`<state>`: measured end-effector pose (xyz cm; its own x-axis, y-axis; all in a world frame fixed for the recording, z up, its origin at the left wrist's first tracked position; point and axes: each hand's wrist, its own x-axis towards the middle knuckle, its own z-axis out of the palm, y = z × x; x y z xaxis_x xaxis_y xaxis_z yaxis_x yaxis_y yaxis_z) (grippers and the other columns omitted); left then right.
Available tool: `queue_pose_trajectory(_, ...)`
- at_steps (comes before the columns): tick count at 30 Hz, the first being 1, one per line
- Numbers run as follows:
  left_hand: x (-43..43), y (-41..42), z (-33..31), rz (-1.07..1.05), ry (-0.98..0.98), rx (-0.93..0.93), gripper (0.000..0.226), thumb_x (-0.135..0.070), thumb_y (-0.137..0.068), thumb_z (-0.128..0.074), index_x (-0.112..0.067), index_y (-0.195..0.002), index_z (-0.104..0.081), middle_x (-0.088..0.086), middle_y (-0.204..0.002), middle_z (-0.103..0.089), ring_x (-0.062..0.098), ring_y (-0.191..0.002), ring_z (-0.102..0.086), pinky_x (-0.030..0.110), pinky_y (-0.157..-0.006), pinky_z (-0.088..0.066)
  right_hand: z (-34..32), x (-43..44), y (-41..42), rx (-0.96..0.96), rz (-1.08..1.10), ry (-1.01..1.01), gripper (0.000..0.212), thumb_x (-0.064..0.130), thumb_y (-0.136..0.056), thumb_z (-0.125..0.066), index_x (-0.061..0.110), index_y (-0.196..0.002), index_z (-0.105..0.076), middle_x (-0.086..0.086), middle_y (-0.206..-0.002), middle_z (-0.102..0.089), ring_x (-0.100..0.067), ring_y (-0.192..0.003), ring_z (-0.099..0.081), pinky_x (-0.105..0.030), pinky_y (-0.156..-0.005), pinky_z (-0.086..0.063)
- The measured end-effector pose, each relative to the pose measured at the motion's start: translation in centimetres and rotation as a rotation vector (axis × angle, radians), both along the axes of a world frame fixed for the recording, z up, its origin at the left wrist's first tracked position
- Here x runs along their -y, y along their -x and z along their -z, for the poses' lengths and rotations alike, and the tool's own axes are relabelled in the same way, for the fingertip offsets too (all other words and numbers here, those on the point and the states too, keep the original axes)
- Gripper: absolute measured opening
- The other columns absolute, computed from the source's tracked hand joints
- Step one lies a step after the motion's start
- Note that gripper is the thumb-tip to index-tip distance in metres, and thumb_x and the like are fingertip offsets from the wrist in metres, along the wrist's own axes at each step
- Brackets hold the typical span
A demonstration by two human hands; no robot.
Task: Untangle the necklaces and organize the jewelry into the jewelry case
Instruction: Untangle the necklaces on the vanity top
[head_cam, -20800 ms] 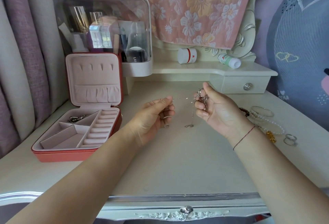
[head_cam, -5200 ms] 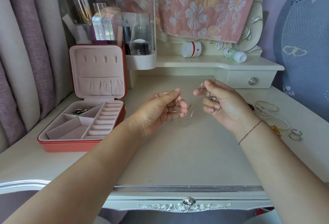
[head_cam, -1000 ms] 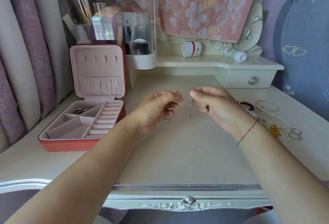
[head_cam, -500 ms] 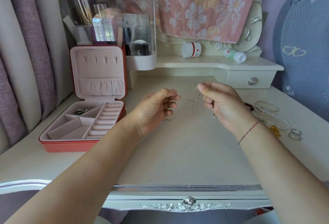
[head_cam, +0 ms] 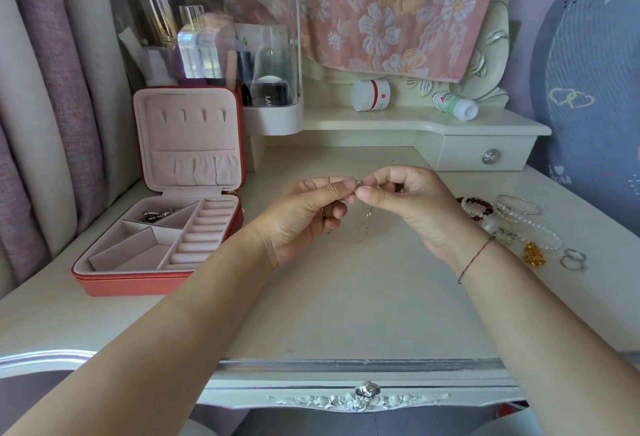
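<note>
Fingers (head_cam: 334, 189) of left hand (head_cam: 298, 217), right of open jewelry case (head_cam: 156, 283), pinch thin silver necklace (head_cam: 367, 215) at top end w/ right hand (head_cam: 412, 203) pinching too; fine chain dangles above worktop (head_cam: 346, 297) centre. Bracelets (head_cam: 476, 208) & rings (head_cam: 575, 257) far right.

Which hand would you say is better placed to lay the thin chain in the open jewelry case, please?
Probably the left: the left hand pinches the chain on the side nearer the jewelry case, while the right hand, also pinching it, would have to reach across the left arm.
</note>
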<state>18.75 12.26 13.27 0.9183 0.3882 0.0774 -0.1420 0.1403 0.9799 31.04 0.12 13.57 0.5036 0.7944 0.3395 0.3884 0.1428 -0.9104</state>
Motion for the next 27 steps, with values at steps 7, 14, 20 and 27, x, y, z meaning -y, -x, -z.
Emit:
queue_pose_trajectory(7, 0.0, -0.1, -0.3, -0.052, 0.033, -0.023, 0.019, -0.013, -0.095, -0.051, -0.017, -0.077, -0.057, -0.003, -0.072, -0.060, 0.009, -0.058, -0.047, 0.022, -0.055, -0.033, -0.3, 0.2, -0.1, -0.080, 0.025, -0.012, 0.015, 0.013, -0.084, -0.069, 0.021, -0.071, -0.066, -0.004, -0.066, -0.038, -0.007, -0.060, -0.035, -0.018, -0.057, -0.030)
queue_pose_trajectory(14, -0.1, -0.1, -0.2, -0.104, 0.091, -0.034, 0.017, -0.013, -0.095, -0.047, -0.018, -0.080, -0.052, -0.003, -0.071, -0.059, 0.009, -0.056, -0.045, 0.021, -0.051, -0.033, -0.9, 0.1, -0.6, -0.395, 0.030, -0.144, 0.010, 0.019, -0.069, -0.058, 0.019, -0.063, -0.050, 0.005, -0.063, -0.038, -0.011, -0.055, -0.031, -0.023, -0.053, -0.024)
queue_pose_trajectory(20, -0.9, -0.2, 0.1, -0.215, 0.138, -0.041, 0.020, -0.014, -0.094, -0.046, -0.019, -0.075, -0.046, -0.004, -0.060, -0.043, 0.011, -0.048, -0.033, 0.022, -0.047, -0.025, -1.2, 0.4, -1.1, -0.556, -0.074, -0.262, 0.011, 0.019, -0.070, -0.051, 0.017, -0.069, -0.040, 0.007, -0.064, -0.040, -0.010, -0.055, -0.031, -0.022, -0.052, -0.025)
queue_pose_trajectory(27, -1.6, -0.1, 0.0, -0.303, 0.237, 0.010, 0.017, -0.014, -0.084, -0.036, -0.018, -0.068, -0.040, -0.003, -0.058, -0.037, 0.013, -0.051, -0.030, 0.022, -0.044, -0.024, -1.1, 0.5, -1.4, -0.578, -0.027, -0.316, 0.019, 0.022, -0.084, -0.054, 0.019, -0.071, -0.041, 0.011, -0.062, -0.050, -0.009, -0.055, -0.031, -0.022, -0.056, -0.026)
